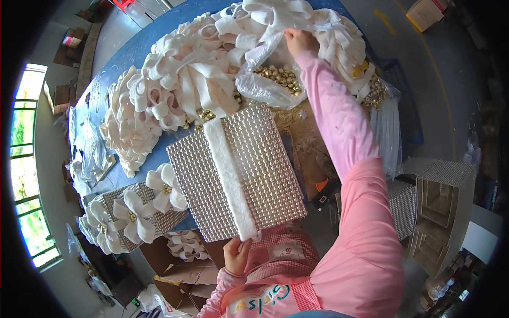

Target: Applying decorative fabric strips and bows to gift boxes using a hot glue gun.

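A square box (pixel 270 175) covered in rows of silvery pearl-like beads rests in front of me at the table's near edge. Down its top face runs a white fuzzy strip (pixel 225 172), and my left hand (pixel 237 256) pinches the strip's near end. My right hand (pixel 302 43) is stretched far across the table with its fingers closed, against a heap of white fabric loops and petals (pixel 207 79). Just beside it lies a clear plastic bag (pixel 260 87) with gold beads (pixel 281 77) in it. What the right fingers grip is hidden.
Left of the box, white fabric flowers (pixel 132 217) with gold centres sit on another beaded box (pixel 172 218). An orange-and-black tool (pixel 321 193) lies to the right. Cardboard frames (pixel 437 212) stand at far right. Below the table is an open carton (pixel 183 273).
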`<act>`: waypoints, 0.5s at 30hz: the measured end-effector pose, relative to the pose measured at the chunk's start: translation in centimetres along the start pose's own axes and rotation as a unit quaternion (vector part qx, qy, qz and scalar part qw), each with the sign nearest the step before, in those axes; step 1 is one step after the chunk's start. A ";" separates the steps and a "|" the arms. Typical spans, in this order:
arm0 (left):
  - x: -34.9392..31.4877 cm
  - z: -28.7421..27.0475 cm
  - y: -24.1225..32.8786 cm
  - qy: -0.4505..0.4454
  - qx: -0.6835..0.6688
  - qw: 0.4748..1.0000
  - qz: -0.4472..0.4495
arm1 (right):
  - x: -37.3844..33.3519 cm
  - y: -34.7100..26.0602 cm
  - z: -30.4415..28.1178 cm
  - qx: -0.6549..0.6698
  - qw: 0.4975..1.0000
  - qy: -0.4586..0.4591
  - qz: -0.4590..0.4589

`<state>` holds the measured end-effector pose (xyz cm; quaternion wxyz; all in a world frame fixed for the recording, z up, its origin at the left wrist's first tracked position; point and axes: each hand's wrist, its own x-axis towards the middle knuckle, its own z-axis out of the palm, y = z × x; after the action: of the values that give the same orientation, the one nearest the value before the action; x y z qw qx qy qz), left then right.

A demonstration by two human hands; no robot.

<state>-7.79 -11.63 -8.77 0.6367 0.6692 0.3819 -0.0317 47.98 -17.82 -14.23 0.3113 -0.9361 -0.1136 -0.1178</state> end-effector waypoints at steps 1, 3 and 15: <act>0.0 -0.2 -0.2 0.008 0.003 1.000 -0.006 | 0.7 -0.5 -0.5 -0.007 1.000 0.018 -0.005; 0.5 0.3 0.1 0.029 -0.010 1.000 -0.008 | 0.9 -0.5 -1.3 0.021 0.998 0.060 -0.016; 1.6 0.0 1.3 -0.014 0.007 1.000 0.000 | 3.2 0.7 -2.0 -0.006 0.999 -0.012 0.038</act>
<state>-5.95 -10.75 -8.58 0.6372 0.6734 0.3722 -0.0439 50.92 -19.12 -12.12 0.3086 -0.9430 -0.0807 -0.0949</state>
